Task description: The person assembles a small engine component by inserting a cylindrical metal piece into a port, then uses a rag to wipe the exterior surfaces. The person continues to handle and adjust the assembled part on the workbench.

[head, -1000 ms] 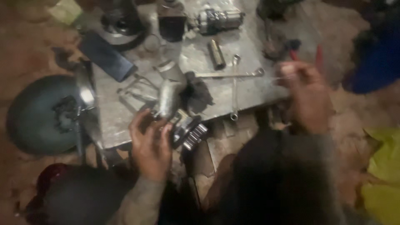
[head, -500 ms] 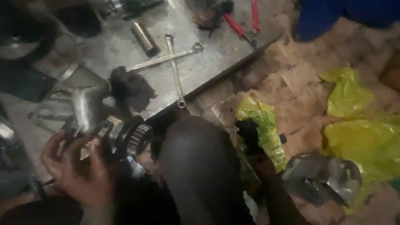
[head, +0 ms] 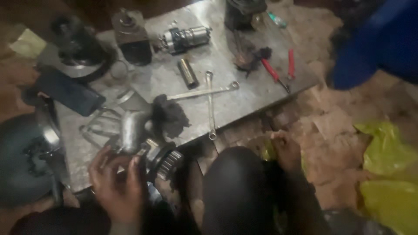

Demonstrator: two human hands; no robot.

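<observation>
Where the metal sheet (head: 244,100) meets its near edge, the left hand (head: 115,185) grips a dark geared machine part (head: 163,163), fingers curled around it; the part sits at the sheet's edge, just beside a bent metal pipe (head: 130,128) and a black greasy rag (head: 170,115). The right hand (head: 286,150) is low by the ground past the sheet's near edge, above something yellow-green; whether it holds anything cannot be told through the blur. A dark-clad knee (head: 237,187) lies between the hands.

Farther up the sheet: two crossed wrenches (head: 209,93), a short metal cylinder (head: 188,73), red-handled pliers (head: 278,72), a small motor (head: 185,38). Yellow plastic bags (head: 387,174) lie on the right.
</observation>
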